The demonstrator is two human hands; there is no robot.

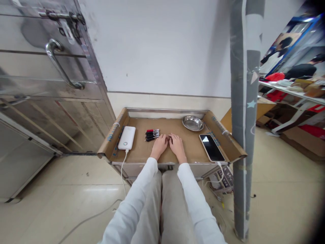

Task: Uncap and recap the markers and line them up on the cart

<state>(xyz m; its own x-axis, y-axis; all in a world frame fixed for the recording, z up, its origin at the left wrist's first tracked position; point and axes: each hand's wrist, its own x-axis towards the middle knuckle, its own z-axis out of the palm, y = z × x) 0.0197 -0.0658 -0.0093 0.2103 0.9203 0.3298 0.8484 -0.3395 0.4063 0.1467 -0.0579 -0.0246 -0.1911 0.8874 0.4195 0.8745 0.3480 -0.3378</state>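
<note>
My left hand (160,144) and my right hand (177,143) lie palms down on the cardboard-lined tabletop (169,125), fingertips close together at the middle. Both look empty, with the fingers resting flat. Just left of my left hand is a row of several pens (152,135), one with red at the back and the others black. A shiny round metal dish (193,123) sits beyond my right hand, toward the back right. Nearer on the right lies a phone (212,148) with a dark screen.
A white power bank (127,138) with a cable lies at the tabletop's left. Cardboard sides edge the table. A grey wrapped pole (242,135) stands close on the right. A metal door (48,74) is at the left, and two people work at a cluttered bench (291,89) far right.
</note>
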